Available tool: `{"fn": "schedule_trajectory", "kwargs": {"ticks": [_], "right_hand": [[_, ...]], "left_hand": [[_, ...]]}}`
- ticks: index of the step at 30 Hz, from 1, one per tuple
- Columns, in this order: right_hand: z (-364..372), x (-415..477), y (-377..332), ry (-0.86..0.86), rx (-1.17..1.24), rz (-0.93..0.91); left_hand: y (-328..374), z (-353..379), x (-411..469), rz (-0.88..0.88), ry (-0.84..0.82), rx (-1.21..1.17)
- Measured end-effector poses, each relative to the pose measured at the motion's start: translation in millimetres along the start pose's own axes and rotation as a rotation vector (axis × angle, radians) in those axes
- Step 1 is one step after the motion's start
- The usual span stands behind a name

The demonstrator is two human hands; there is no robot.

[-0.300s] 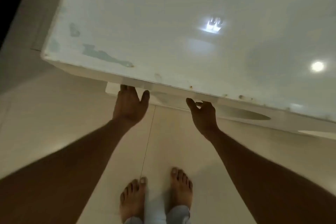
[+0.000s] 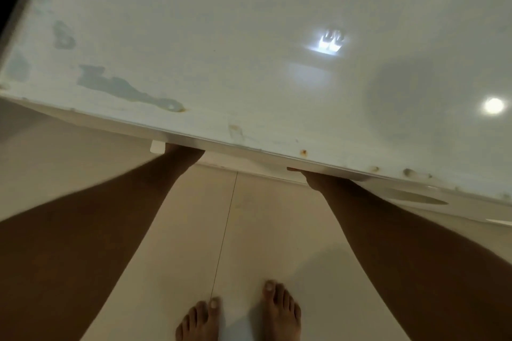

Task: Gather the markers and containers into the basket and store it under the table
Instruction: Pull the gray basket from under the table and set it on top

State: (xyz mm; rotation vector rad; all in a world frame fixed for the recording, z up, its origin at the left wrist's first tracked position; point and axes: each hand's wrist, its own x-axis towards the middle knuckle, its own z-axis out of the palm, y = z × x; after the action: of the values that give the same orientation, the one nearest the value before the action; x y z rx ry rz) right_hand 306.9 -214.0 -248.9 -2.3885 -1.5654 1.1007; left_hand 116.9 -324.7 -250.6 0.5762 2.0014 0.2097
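Both left hand point(image 2: 184, 153) and right hand point(image 2: 318, 179) lie half-hidden under table point(image 2: 249, 36) edge

In front of me: one white table point(image 2: 249, 36), glossy top, greenish worn patches point(image 2: 124, 88) near its left front corner, small rust spots point(image 2: 304, 152) along the front edge. On its top, two reflected lights: one round point(image 2: 493, 105), one squarish glare point(image 2: 329, 43). Below me: pale beige floor tiles point(image 2: 277, 230), one thin grout line point(image 2: 225, 230).
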Motion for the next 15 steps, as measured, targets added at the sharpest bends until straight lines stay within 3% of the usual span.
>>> {"fn": "schedule_trajectory", "kwargs": {"ticks": [1, 2, 3, 5, 8, 10, 12, 13, 15], "right_hand": [[1, -6, 0, -0.048, 0.116, 0.027], [3, -6, -7, -0.033, 0.194, 0.067], [-3, 0, -17, -0.044, 0.226, 0.074], [-1, 3, -16, 0.020, 0.166, 0.064], [-8, -4, -10, -0.035, 0.164, 0.119], [-8, -12, 3, -0.118, 0.205, 0.132], [-65, 4, -67, -0.228, 0.343, 0.220], [-104, 14, -116, -0.316, 0.459, 0.302], [-156, 11, -198, -0.193, 0.359, 0.215]], "left_hand": [[19, -17, 5, 0.036, -0.076, -0.052], [25, -16, 7, 0.047, -0.049, -0.049], [19, -27, 12, 0.034, 0.057, 0.063], [22, -35, 18, 0.093, 0.162, 0.049], [19, -48, -5, -0.038, 0.039, 0.057], [10, -58, 9, -0.040, -0.009, 0.324], [52, -110, 35, 0.192, 0.218, 0.569], [102, -152, 37, 0.242, 0.295, 0.485], [202, -205, -2, 0.209, 0.269, 0.119]]}}
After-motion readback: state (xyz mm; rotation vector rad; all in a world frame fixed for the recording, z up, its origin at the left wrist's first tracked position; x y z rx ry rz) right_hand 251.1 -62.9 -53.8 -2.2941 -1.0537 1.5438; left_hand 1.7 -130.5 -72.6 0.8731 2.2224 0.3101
